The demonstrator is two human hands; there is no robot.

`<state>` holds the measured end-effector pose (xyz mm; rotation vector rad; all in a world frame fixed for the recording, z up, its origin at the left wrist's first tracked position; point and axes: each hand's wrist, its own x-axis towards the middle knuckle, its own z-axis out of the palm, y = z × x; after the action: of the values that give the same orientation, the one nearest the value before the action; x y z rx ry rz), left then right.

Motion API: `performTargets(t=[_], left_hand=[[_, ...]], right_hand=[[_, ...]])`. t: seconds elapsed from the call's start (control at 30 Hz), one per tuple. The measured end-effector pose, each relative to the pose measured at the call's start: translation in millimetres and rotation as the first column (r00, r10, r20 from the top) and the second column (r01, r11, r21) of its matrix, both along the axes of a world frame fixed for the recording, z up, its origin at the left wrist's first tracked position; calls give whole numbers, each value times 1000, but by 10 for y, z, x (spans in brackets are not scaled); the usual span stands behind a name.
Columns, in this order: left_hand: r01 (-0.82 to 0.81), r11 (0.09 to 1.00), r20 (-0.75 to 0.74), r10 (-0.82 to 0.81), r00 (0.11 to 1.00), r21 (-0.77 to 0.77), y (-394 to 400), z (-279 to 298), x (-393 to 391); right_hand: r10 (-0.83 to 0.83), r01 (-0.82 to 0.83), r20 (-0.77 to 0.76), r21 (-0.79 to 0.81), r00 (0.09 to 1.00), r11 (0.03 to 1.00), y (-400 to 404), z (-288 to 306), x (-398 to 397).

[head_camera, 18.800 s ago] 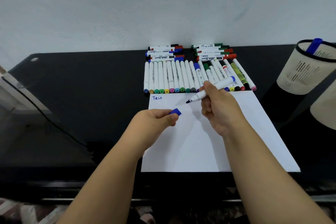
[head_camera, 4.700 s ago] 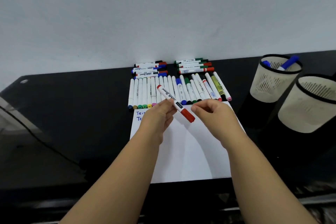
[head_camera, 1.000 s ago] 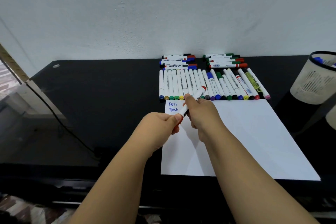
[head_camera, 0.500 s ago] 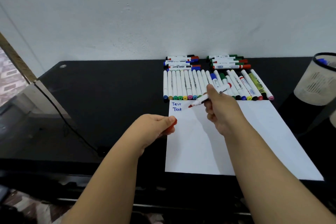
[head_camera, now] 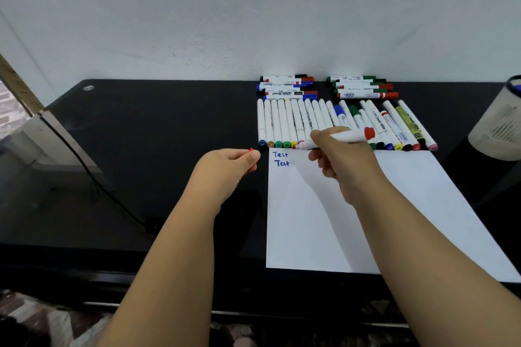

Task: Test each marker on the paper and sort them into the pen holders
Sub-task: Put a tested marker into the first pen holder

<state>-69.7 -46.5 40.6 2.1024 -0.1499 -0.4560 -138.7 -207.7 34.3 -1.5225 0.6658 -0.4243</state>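
The right hand [head_camera: 342, 162] is gripping a red marker [head_camera: 345, 137] with curled fingers and thumb, holding it nearly level above the top edge of the white paper [head_camera: 394, 205]; its bared tip is pointing left, just to the right of the upper of two blue "Test" words [head_camera: 281, 158] written at the paper's top left corner, and whether the tip is touching the sheet cannot be told. The left hand [head_camera: 225, 170] is hovering over the black table [head_camera: 155, 135] just left of the paper, fingers curled round a small red cap [head_camera: 251, 150] (only a sliver of red is showing at the fingertips). Beyond the paper a row of markers [head_camera: 293, 121] is lying side by side, coloured ends toward the person, and behind that row two small stacks of whiteboard markers [head_camera: 361, 87] are lying crosswise against the white wall [head_camera: 253, 8]. At the right edge of the view a pale perforated pen holder [head_camera: 499, 127] with a dark rim is standing on the table, well apart from both hands.
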Motion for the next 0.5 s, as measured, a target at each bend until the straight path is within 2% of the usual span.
performTargets(t=[0.2,0.5], left_hand=[[33,996,63,-38,997,85,-3,-62,108],[28,988,104,-44,994,155,19,-109,203]], right_hand=[[-33,18,-66,-209,997,978,96,-109,218],[-68,64,-11,-204,998,977,109,-390,234]])
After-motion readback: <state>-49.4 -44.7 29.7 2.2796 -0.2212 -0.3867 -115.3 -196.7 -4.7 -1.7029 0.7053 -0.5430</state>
